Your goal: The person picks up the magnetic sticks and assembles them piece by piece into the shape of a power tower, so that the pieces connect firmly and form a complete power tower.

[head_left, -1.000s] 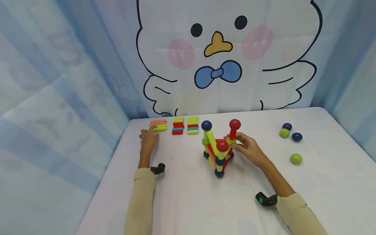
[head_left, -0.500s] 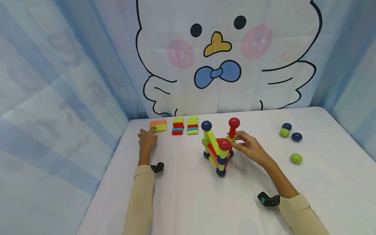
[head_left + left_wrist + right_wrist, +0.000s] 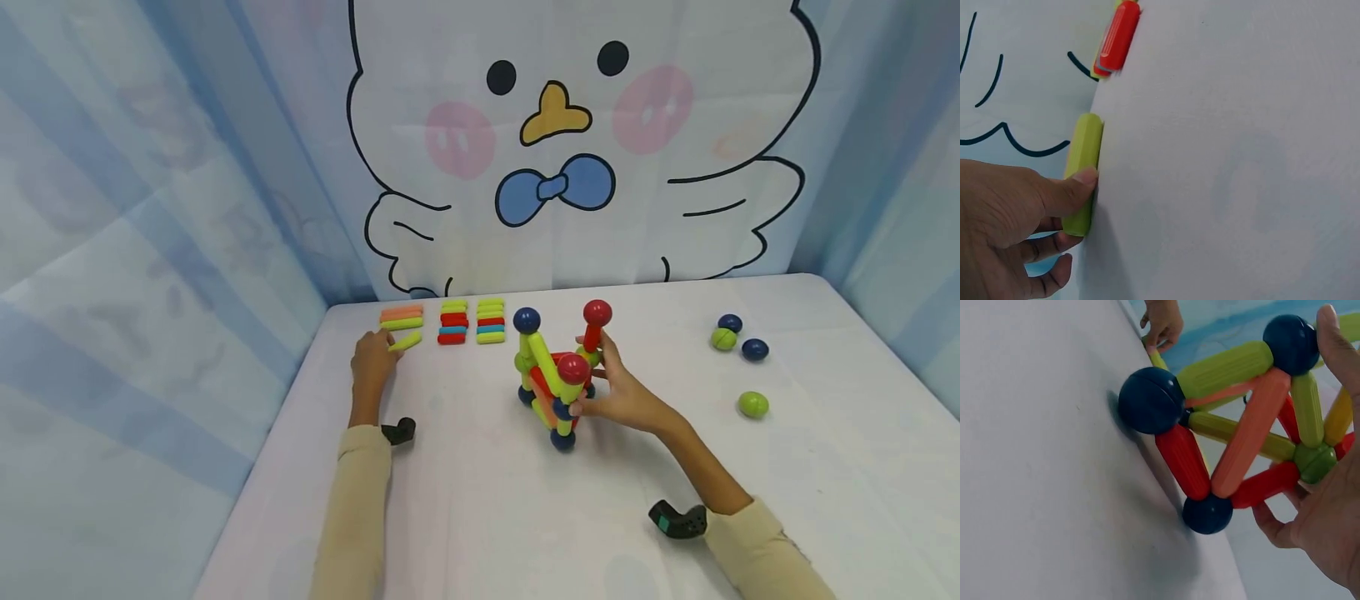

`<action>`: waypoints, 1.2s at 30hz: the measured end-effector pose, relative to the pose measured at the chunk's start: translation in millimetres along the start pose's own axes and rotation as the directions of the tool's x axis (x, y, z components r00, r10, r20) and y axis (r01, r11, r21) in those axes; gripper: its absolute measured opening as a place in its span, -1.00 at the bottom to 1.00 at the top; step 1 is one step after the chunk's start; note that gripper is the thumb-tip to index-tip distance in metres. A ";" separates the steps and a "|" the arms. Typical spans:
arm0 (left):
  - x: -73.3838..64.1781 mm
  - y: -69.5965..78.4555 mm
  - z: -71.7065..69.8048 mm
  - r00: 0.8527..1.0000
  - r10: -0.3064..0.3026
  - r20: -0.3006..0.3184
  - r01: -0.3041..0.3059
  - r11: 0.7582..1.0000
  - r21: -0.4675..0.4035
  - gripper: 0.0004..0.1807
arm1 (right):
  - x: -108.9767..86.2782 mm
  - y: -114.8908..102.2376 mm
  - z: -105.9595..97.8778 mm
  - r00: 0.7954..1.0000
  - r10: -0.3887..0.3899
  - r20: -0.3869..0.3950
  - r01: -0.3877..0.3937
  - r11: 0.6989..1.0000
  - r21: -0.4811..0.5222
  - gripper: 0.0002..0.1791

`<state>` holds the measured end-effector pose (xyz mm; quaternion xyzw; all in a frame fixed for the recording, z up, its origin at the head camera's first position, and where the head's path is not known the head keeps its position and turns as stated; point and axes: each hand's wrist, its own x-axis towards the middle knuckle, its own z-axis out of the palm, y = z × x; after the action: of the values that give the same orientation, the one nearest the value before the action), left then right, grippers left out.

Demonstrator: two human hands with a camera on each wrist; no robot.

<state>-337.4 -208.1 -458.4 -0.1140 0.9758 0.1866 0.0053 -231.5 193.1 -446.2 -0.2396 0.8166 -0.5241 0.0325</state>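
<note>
My left hand (image 3: pixel 371 363), at the far left of the table, pinches a yellow-green rod (image 3: pixel 1086 144) between thumb and fingers; the rod is tilted in the head view. Near the table's middle stands a building-toy structure (image 3: pixel 546 375) of coloured rods and balls, with a dark blue ball (image 3: pixel 527 320) and two red balls on top. From its right side my right hand (image 3: pixel 630 400) grips it. The thumb (image 3: pixel 1337 347) lies against a dark blue ball (image 3: pixel 1290 344), and other fingers reach round behind a green ball (image 3: pixel 1315 462). Some fingertips are hidden by the structure.
Beside the left hand lie an orange rod (image 3: pixel 402 313) and a yellow-green one. Two stacks of rods (image 3: pixel 453 320) (image 3: pixel 491 320) lie along the back edge. Loose blue and green balls (image 3: pixel 753 405) sit at the right. A patterned curtain (image 3: pixel 551 250) hangs behind the table.
My left hand has drawn one yellow-green rod away from its row, toward me. My right thumb has moved down onto a front blue ball of the structure; earlier it was beside the upper rear part.
</note>
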 end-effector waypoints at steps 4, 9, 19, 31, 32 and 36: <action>-1.3 -3.7 -2.8 0.999 -0.007 0.036 0.009 0.999 -0.051 -0.65 | -0.7 -4.6 11.5 0.999 0.030 -0.043 -0.029 0.999 0.013 0.43; -3.7 -3.2 -5.0 1.000 -0.002 0.015 0.005 0.973 -0.232 -0.62 | -4.0 -11.1 23.2 0.991 0.084 -0.100 -0.081 0.996 0.039 0.49; -23.4 57.6 -12.2 0.971 0.208 0.120 -0.061 0.696 -0.715 -0.54 | -1.6 -12.3 29.9 0.990 0.009 -0.141 0.000 0.998 0.066 0.37; -62.7 131.3 -0.6 0.782 0.590 0.199 -0.149 0.488 -0.860 -0.67 | -3.1 -3.0 12.2 0.993 -0.116 -0.021 0.118 0.964 0.240 0.28; -65.0 133.0 0.1 0.766 0.607 0.211 -0.150 0.489 -0.859 -0.69 | -3.0 -2.3 10.7 0.992 -0.123 -0.008 0.121 0.961 0.248 0.28; -70.9 135.5 4.1 0.702 0.662 0.260 -0.164 0.507 -0.846 -0.70 | -3.0 -0.5 5.5 0.988 -0.151 0.015 0.142 0.957 0.252 0.26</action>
<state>-298.8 -68.4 -409.3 0.2055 0.7453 0.6043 0.1928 -226.9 189.6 -448.8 -0.3023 0.7232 -0.6198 0.0376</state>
